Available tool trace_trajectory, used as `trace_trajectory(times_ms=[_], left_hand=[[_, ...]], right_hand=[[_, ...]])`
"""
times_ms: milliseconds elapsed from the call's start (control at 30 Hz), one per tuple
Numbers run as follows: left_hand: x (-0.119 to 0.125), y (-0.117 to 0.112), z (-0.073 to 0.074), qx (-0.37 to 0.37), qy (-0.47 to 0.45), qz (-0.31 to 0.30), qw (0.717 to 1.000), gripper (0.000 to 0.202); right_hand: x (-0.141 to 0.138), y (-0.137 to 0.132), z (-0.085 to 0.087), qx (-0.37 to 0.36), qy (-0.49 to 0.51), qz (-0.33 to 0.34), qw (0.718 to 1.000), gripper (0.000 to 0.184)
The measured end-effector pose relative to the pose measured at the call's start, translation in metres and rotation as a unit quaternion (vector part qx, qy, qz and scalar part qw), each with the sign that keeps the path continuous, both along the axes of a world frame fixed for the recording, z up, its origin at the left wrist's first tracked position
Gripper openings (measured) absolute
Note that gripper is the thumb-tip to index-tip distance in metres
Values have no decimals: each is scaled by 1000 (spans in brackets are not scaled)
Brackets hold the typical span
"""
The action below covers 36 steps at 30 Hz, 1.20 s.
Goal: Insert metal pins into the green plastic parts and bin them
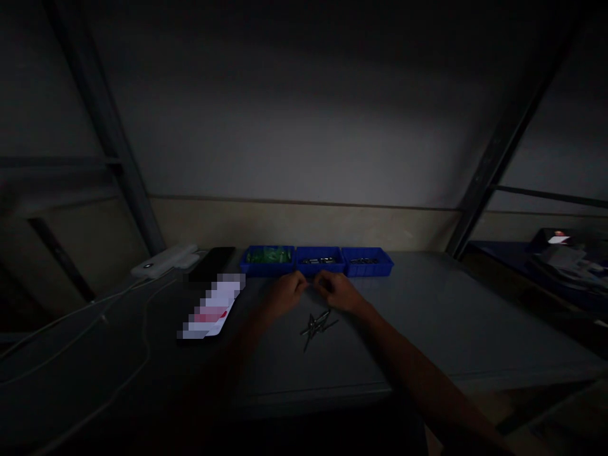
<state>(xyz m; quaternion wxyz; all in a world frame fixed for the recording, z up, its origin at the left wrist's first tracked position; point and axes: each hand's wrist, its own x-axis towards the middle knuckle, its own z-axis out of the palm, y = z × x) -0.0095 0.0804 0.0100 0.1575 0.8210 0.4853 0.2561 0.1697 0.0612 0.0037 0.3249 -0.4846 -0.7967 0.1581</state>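
Note:
My left hand [286, 292] and my right hand [338, 291] are close together over the table, just in front of the blue bins. The fingers of both are pinched; whatever they hold is too small and dark to make out. Below them on the table lies a loose pile of thin metal pieces [315, 325], like screws or pins. Behind my hands stands the middle blue bin [320, 268] with shiny metal parts in it. To its right, another blue bin [368, 270] holds small metal parts. The left blue bin [268, 273] contains green material.
A lit phone [213, 310] lies on the left of the grey table [427, 323], near a dark flat object [212, 263]. A white power strip [164, 261] with trailing cables sits at the far left. Metal posts [498, 145] flank the table, with a wall behind.

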Motion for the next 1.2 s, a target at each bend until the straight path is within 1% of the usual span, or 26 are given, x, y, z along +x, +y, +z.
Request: trace_trajectory(times_ms=[100,267,367,533,700,800,900,1000,1100,1200], left_hand=[[3,-3,3,-4,-7,-2,1000,16],[8,-4,3,32,-86,-23,996,12],[8,-3,2,48,-104,-34,993,10],[8,-2,1,51,-123,-37,990,8],[9,0,-4,33,-114,-50,992,4],[9,-1,-5,31,-99,-42,994,5],[9,-2,-3,25,-78,-24,996,10],[9,-5,0,15,-51,-14,998,15],[10,-8,3,11,-32,-2,999,17],[11,-9,5,5,-30,2,1000,22]], right_hand=[[4,3,-3,16,20,-15,1000,8],[8,7,-3,21,60,-19,998,18],[8,8,-3,20,81,-13,996,22],[8,8,-2,11,109,-15,994,28],[8,9,-1,17,114,-24,993,32],[8,7,3,8,113,-33,993,29],[8,2,9,3,106,-34,994,19],[8,-3,13,9,80,-22,997,18],[8,-4,13,18,55,-11,998,12],[9,-3,12,34,38,-11,999,11]])
